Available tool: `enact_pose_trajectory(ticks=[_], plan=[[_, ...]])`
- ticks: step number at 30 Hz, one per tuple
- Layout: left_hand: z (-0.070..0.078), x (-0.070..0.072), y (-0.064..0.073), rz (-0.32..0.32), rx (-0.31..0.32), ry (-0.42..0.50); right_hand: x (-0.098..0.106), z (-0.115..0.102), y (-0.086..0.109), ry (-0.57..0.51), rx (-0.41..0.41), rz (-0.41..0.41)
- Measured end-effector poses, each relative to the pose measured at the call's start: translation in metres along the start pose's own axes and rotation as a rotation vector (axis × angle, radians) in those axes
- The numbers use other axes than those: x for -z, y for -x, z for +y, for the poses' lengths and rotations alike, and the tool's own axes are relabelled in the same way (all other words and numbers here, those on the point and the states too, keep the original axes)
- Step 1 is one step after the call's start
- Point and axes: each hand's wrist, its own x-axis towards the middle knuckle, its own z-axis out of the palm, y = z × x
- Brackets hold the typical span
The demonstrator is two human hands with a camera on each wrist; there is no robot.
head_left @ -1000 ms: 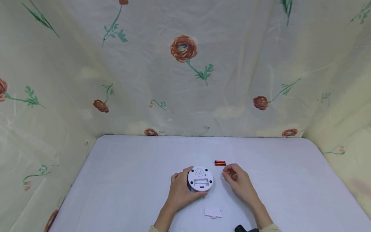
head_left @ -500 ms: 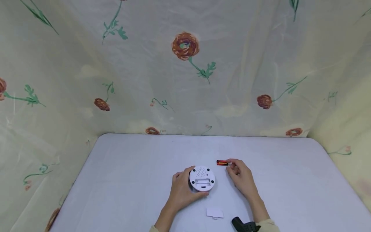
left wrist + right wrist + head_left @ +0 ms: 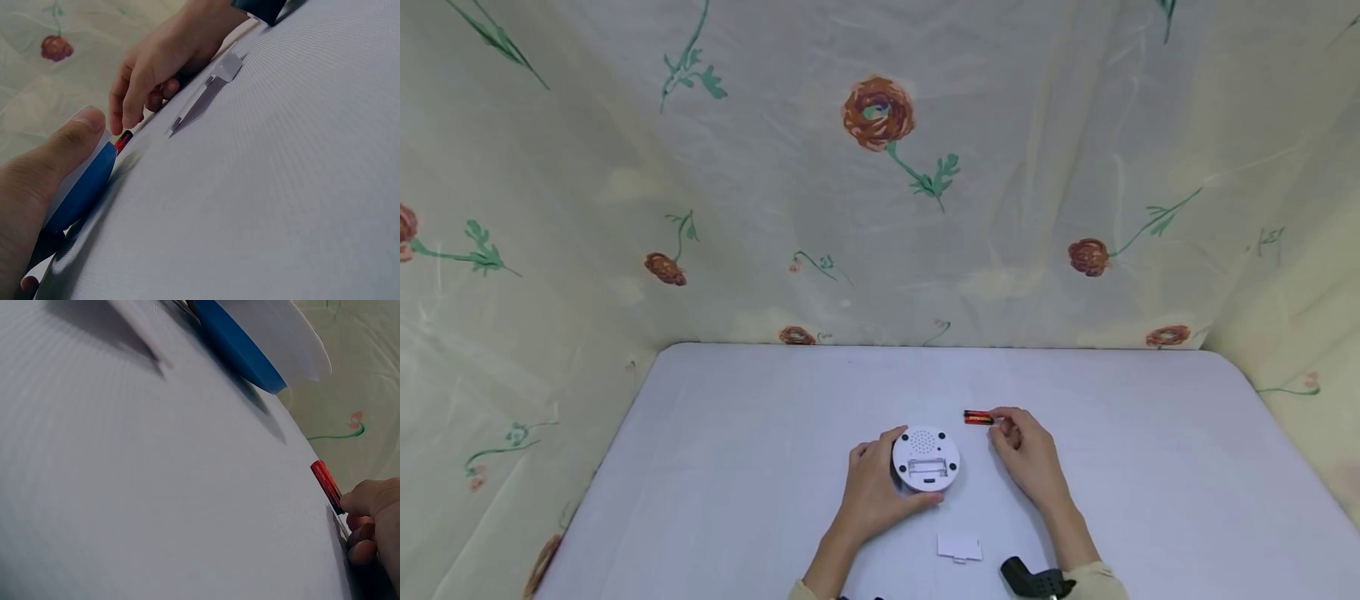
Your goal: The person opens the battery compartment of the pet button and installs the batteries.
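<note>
- The left hand [image 3: 874,487] spreads wide round the white round device [image 3: 934,452], thumb at the near edge, fingers at the far one, gripping it from the side.
- The right hand [image 3: 1028,457] has its fingers curled, tips at the right end of a red-and-black battery [image 3: 977,417]; I can't tell whether they pinch it or merely touch, nor whether a second one lies alongside.
- The device is between the hands, underside up, with four dark feet [image 3: 942,436] and a blue flank [image 3: 89,189] below. It looks like stiff, light plastic, probably a bit slippery, so the edge seems the natural hold.
- The battery lies just beyond the device and to its right. I'd judge it hard, dense for its size and apt to roll; across the middle looks the surest grip.
- The battery compartment [image 3: 928,467] is uncovered, its pale inside showing; I see no battery in it.
- Nearer the person lies a thin white cover panel [image 3: 958,547], apart from everything. It looks very light, its tab perhaps breakable; better lifted by its sides.
- Farther out: the white-covered table [image 3: 760,467] and flower-printed sheets [image 3: 985,242].
</note>
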Motion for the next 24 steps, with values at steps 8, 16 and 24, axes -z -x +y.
enact_pose_trajectory(ticks=[8, 16, 24], plan=[[0.001, 0.0, 0.0, -0.002, 0.008, 0.012, 0.002, -0.002, -0.001, 0.02, -0.004, 0.005], [0.0, -0.001, 0.0, 0.001, 0.004, 0.009, 0.005, -0.01, 0.0, 0.054, -0.073, -0.047], [-0.001, 0.0, 0.0, -0.004, 0.004, 0.008, 0.004, -0.01, 0.006, 0.034, -0.108, -0.039]])
